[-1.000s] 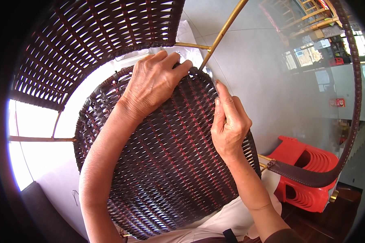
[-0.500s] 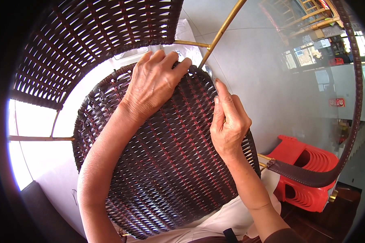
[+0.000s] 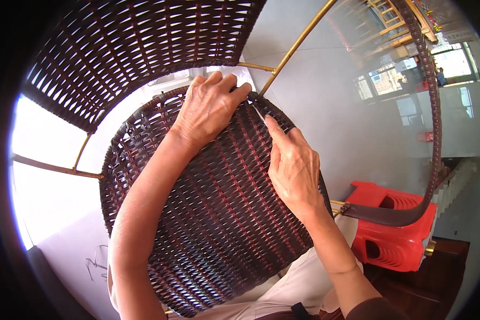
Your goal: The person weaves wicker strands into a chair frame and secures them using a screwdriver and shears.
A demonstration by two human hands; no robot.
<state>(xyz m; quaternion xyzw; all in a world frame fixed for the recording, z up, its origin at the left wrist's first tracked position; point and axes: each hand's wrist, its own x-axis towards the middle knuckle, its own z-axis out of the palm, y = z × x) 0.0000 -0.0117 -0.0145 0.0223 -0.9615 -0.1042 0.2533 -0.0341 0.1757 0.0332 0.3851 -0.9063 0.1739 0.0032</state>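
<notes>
Woven seat [image 3: 224, 181], rounded and glossy, of flat dark-brown strips crossed by thin reddish lines, lies tilted over the person's pale trousers [image 3: 304, 282]. Its far rim is bound in dark strands; the left hand [image 3: 208, 106] arches over it, fingers bent down around the edge. The right hand [image 3: 297, 168] has its fingers closed on a slim metal tool [image 3: 258, 113], index finger stretched along it, tip against the weave. Half a second ago that hand was at the right rim; now it is further left, nearer the other.
</notes>
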